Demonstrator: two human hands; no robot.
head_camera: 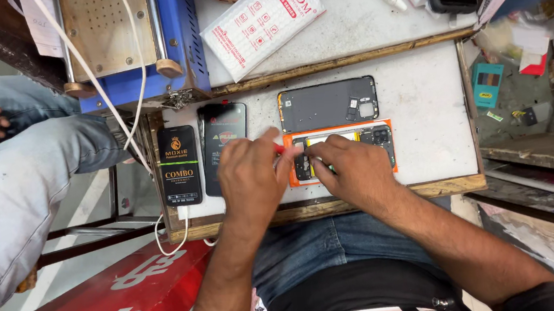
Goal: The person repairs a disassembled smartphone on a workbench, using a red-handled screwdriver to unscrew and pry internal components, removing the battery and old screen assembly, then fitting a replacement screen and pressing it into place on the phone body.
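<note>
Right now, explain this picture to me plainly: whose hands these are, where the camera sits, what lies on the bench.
There is one picture, taken by a camera on the worker's head, looking down. No machine: two bare hands. The left hand pinches a thin red tool; whether the right hand holds anything is hidden. Both rest on an opened phone in an orange frame. Above it lies its grey back cover. Left of them lie a dark screen part and a black box, all on the white bench. Another person in jeans sits alongside.

Bare forearms, no sleeves to the elbows. Both hands bare: left hand, right hand. No rings or watch visible. Blue denim jeans. Black top with white stripes at the bottom edge.
</note>
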